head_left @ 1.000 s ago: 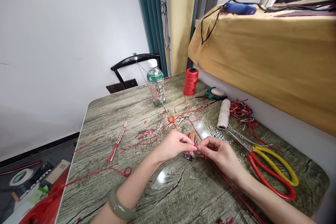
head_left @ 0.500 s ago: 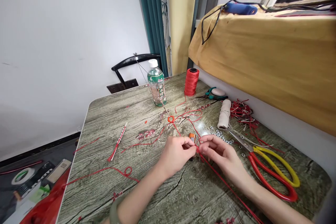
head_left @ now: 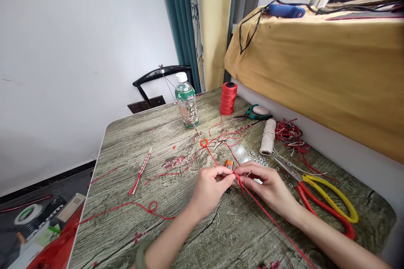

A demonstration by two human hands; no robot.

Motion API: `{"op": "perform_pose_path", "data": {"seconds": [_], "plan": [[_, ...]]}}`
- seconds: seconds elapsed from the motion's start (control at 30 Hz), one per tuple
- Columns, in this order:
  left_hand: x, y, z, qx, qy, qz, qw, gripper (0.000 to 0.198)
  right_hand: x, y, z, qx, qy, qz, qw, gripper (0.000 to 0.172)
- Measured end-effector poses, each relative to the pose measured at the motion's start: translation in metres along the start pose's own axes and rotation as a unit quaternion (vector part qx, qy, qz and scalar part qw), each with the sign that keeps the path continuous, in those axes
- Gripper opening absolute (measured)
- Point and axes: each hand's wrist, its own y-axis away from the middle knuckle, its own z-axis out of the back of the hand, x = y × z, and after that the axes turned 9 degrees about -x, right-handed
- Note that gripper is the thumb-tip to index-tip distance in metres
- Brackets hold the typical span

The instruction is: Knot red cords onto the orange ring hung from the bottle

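Note:
My left hand [head_left: 211, 187] and my right hand [head_left: 264, 185] meet over the middle of the table [head_left: 132, 143], both pinching a red cord [head_left: 268, 218] where it is knotted. The cord runs from the pinch up to a small red ring [head_left: 204, 143] and back down toward the table's near right corner. An orange lighter [head_left: 229, 164] lies just behind my fingers. A ring shows on my left hand.
Large scissors with red and yellow handles [head_left: 325, 199] lie right of my right hand. A green bottle [head_left: 187, 101], a red thread spool [head_left: 228, 98], a white roll [head_left: 267, 136], small metal washers [head_left: 261, 160] and cord scraps [head_left: 290, 132] sit farther back. A braided red-white strand [head_left: 140, 171] lies left.
Both hands have shifted slightly and closed tighter together on the cord. My left forearm has moved so the green bangle is out of view.

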Motion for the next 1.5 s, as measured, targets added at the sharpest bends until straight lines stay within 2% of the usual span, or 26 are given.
{"op": "perform_pose_path", "data": {"seconds": [0.17,0.27,0.37,0.53,0.7,0.9,1.0,1.07,1.13,1.2,1.27,1.4,1.5], "plan": [[0.0,0.0,0.001,0.001,0.03,0.017,0.999,0.014,-0.004,-0.003,0.001,0.006,0.026,0.07,0.997,0.014],[0.0,0.0,0.001,0.003,0.046,0.03,0.998,0.013,-0.005,-0.003,0.0,0.006,0.058,0.087,0.994,0.01],[0.0,-0.001,0.002,0.008,0.054,0.031,0.998,0.013,-0.004,-0.002,-0.004,0.006,0.066,0.053,0.996,0.01],[0.001,0.0,0.003,0.009,0.055,0.03,0.998,0.012,-0.001,-0.003,-0.006,0.03,0.005,-0.013,0.999,0.014],[0.001,0.001,0.003,0.009,0.064,0.023,0.998,0.011,0.0,-0.004,0.001,0.05,0.001,0.018,0.999,0.011],[0.003,-0.001,0.0,0.0,0.066,0.028,0.997,0.011,-0.002,-0.008,0.001,0.03,-0.003,0.028,0.999,0.009],[0.002,-0.002,0.0,0.0,0.064,0.028,0.998,0.012,-0.003,-0.007,-0.003,0.024,-0.022,0.001,0.999,0.01],[0.001,-0.002,-0.001,0.003,0.07,0.032,0.997,0.012,-0.003,-0.005,-0.007,0.027,-0.08,-0.055,0.995,0.012],[0.0,-0.002,-0.001,0.012,0.086,0.039,0.995,0.014,-0.002,-0.003,-0.012,0.034,-0.18,-0.133,0.974,0.013],[0.0,-0.003,-0.003,0.02,0.099,0.044,0.994,0.015,-0.001,-0.001,-0.017,0.034,-0.274,-0.205,0.939,0.013],[0.001,-0.004,-0.003,0.017,0.097,0.044,0.994,0.016,0.001,0.0,-0.02,0.017,-0.314,-0.24,0.918,0.013],[0.001,-0.005,-0.003,0.011,0.077,0.037,0.996,0.016,0.001,-0.002,-0.022,-0.028,-0.27,-0.198,0.942,0.015],[-0.001,-0.006,-0.001,0.01,0.071,0.03,0.997,0.018,0.0,-0.005,-0.023,-0.04,-0.249,-0.163,0.954,0.015]]}}
